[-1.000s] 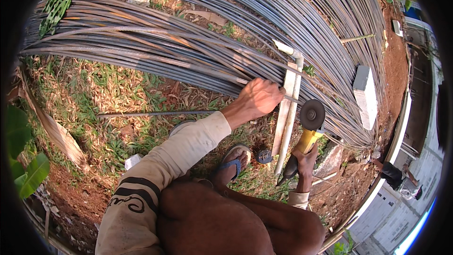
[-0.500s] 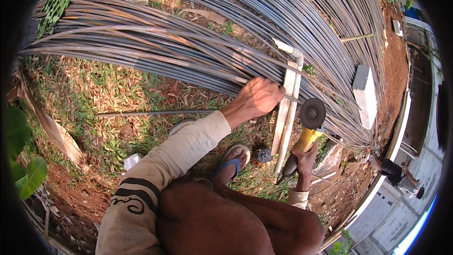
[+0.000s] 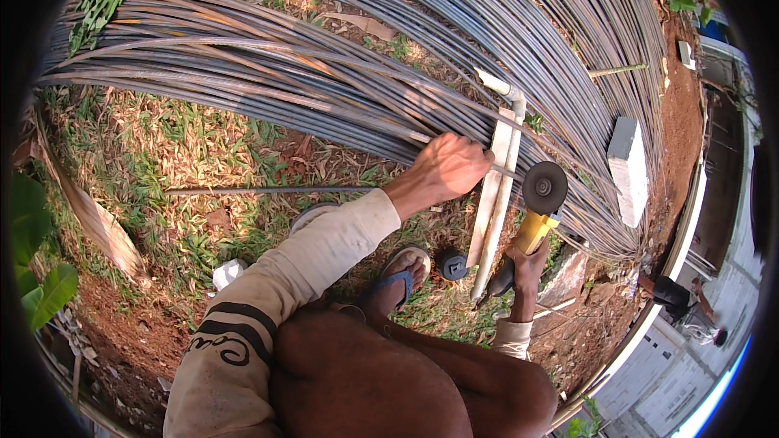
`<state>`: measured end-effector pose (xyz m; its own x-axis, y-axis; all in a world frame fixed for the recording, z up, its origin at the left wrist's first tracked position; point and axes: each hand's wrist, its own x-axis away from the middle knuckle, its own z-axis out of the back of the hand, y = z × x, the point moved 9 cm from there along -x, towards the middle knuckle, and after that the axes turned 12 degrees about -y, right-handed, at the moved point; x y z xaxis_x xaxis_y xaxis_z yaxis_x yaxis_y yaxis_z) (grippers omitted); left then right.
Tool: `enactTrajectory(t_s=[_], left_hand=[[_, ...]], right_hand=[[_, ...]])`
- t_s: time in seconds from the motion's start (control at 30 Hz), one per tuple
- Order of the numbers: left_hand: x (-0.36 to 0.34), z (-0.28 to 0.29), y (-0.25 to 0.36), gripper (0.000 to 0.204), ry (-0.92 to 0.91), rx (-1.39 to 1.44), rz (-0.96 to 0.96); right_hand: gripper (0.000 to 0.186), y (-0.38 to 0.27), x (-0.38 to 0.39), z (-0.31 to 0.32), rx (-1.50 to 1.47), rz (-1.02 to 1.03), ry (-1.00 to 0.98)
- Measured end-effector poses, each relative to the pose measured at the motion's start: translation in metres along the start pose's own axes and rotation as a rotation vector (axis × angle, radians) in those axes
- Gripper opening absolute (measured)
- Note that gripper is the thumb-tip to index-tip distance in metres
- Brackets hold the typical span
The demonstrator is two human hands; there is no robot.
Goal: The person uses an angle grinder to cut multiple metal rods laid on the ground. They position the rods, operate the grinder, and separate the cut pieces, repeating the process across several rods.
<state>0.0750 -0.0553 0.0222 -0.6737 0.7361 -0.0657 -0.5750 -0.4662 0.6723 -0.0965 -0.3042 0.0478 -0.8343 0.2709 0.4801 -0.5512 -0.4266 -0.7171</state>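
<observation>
My left hand (image 3: 445,167) is closed around a thin steel rebar (image 3: 508,173), whose end pokes out past my fingers across a wooden strip (image 3: 492,182) and a pale pipe (image 3: 512,142). Level with it on the left, a length of rebar (image 3: 268,191) runs over the grass and passes behind my forearm; whether it is the same bar I cannot tell. My right hand (image 3: 527,268) grips a yellow and black angle grinder (image 3: 533,231). Its dark disc (image 3: 544,185) faces up, close to the rebar's end. Whether the disc spins or touches the bar is unclear.
Long bundles of rebar (image 3: 268,77) curve across the far side. A grey-white block (image 3: 627,170) rests on them at the right. A black round object (image 3: 451,264) sits beside my sandalled foot (image 3: 398,277). Another person (image 3: 677,296) is at the far right by a wall.
The grinder's disc has shifted very slightly up and right. My left hand keeps its grip on the rebar, and the view has moved a little.
</observation>
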Motion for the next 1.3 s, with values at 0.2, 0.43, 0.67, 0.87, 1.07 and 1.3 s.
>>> enactTrajectory(t_s=[0.2, 0.43, 0.67, 0.87, 1.07, 1.3], left_hand=[[-0.002, -0.006, -0.001, 0.018, -0.099, -0.001, 0.043], [-0.005, -0.012, -0.002, 0.028, -0.169, -0.071, 0.041], [-0.004, -0.011, -0.001, 0.030, -0.160, -0.063, 0.031], [-0.008, -0.016, -0.002, 0.030, -0.226, -0.071, 0.047], [-0.002, -0.008, 0.000, 0.028, -0.096, -0.050, 0.007], [-0.004, -0.013, -0.001, 0.026, -0.109, -0.073, 0.016]], right_hand=[[0.057, 0.008, 0.018, -0.003, 0.031, 0.036, -0.027], [0.061, 0.017, 0.026, -0.011, 0.002, 0.048, -0.020], [0.058, 0.011, 0.013, -0.006, -0.037, 0.040, -0.041], [0.055, -0.005, -0.003, 0.000, 0.019, 0.099, -0.038], [0.056, -0.011, -0.010, 0.002, 0.031, 0.136, -0.041], [0.056, -0.013, -0.004, 0.001, 0.014, 0.138, -0.035]])
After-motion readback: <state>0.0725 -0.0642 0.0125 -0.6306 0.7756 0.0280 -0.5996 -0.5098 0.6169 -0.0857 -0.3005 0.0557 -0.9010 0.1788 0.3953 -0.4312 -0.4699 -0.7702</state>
